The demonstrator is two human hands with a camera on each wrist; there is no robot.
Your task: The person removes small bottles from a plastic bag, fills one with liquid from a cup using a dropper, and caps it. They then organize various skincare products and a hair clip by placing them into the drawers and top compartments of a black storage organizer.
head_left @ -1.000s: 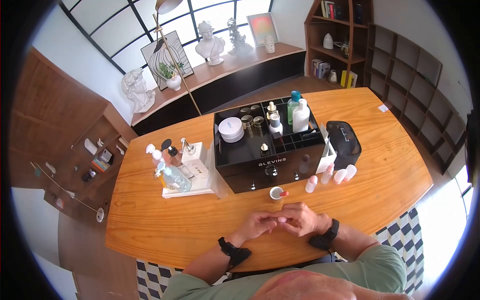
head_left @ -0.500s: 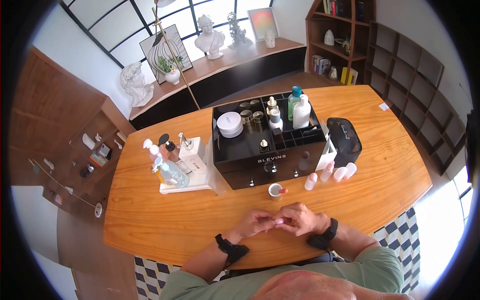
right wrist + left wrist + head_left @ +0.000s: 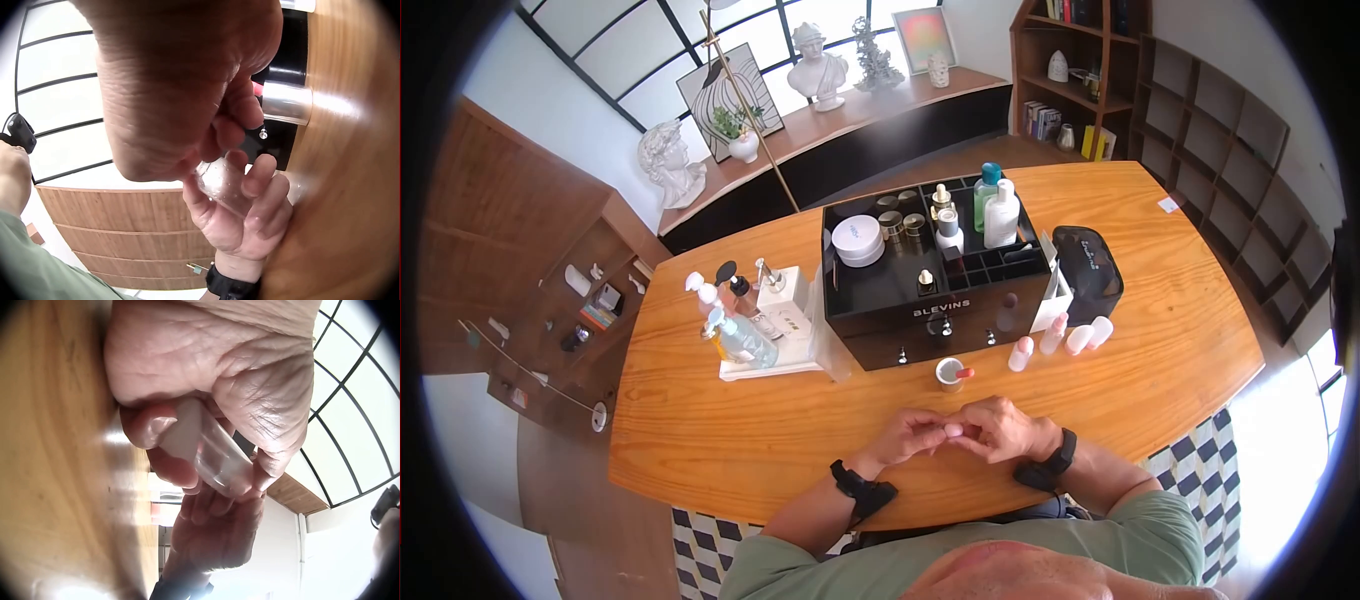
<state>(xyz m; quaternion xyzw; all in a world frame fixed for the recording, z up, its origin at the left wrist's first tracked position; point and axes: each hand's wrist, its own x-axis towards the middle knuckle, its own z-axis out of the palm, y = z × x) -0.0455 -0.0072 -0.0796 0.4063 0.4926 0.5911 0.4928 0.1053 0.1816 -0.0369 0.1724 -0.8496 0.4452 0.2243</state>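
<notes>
The left hand (image 3: 903,437) curls its fingers around a small clear plastic container (image 3: 220,461) with a frosted end, while the right hand (image 3: 997,430) seems to pinch its opposite tip, both just above the tabletop (image 3: 820,405). It looks light and stiff, likely slick on its glossy, rounded wall, unlikely to shatter; the frosted end should give the surer hold, fingertips steadying the clear end.

Our left forearm (image 3: 800,517) and right forearm (image 3: 1105,472) slant forward and inward, nearing each other. Our left grip (image 3: 908,436) and right grip (image 3: 997,430) face one another, close together before us, the fingers (image 3: 269,206) of both curled and pinching, palms turned inward.
</notes>
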